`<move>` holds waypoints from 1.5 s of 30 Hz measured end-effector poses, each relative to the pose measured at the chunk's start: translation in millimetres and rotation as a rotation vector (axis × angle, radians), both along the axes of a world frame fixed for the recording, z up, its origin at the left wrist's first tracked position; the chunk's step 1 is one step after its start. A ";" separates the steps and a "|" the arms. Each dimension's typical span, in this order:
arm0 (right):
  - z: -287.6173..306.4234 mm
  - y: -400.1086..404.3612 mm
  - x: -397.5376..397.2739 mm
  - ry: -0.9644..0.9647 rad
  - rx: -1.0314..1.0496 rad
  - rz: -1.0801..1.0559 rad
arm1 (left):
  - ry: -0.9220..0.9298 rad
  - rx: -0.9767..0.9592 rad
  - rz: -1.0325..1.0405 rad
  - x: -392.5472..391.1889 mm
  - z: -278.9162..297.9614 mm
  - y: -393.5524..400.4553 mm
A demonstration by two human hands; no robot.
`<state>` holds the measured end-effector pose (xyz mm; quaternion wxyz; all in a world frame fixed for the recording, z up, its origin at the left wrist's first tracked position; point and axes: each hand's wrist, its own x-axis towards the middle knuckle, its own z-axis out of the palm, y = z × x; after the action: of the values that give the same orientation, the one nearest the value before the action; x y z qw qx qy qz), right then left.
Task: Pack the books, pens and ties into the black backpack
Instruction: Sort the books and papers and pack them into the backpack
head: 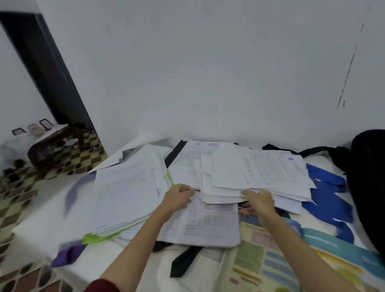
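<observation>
Loose stacks of written papers and notebooks cover the white table [41, 225]. My left hand [178, 196] is curled at the near edge of the left paper stack [127, 194], which has a green cover underneath. My right hand [260, 201] grips the near edge of the right paper stack [255, 173]. A printed notebook [202, 225] lies between my arms. A dark tie [184, 261] pokes out below it. A purple tie [68, 255] lies at the left, a blue tie [328, 196] at the right. The black backpack [377, 194] stands at the far right.
A colourful printed book [271, 260] lies near my right forearm. A white wall stands right behind the table. To the left are a checkered floor [16, 199], a dark low wooden table [53, 142] with framed pictures, and a dark doorway [46, 64].
</observation>
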<state>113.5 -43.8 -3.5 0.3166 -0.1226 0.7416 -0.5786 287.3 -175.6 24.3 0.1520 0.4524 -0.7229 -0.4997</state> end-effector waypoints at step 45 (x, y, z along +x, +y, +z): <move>92.0 27.6 -137.9 -0.091 -0.546 -0.130 | 0.364 0.070 -0.116 -140.8 58.5 -127.1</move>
<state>-24.4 -16.1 88.4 0.2668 -0.1295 0.5496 -0.7810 146.5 -302.7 82.8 0.2353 0.3170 -0.6906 -0.6059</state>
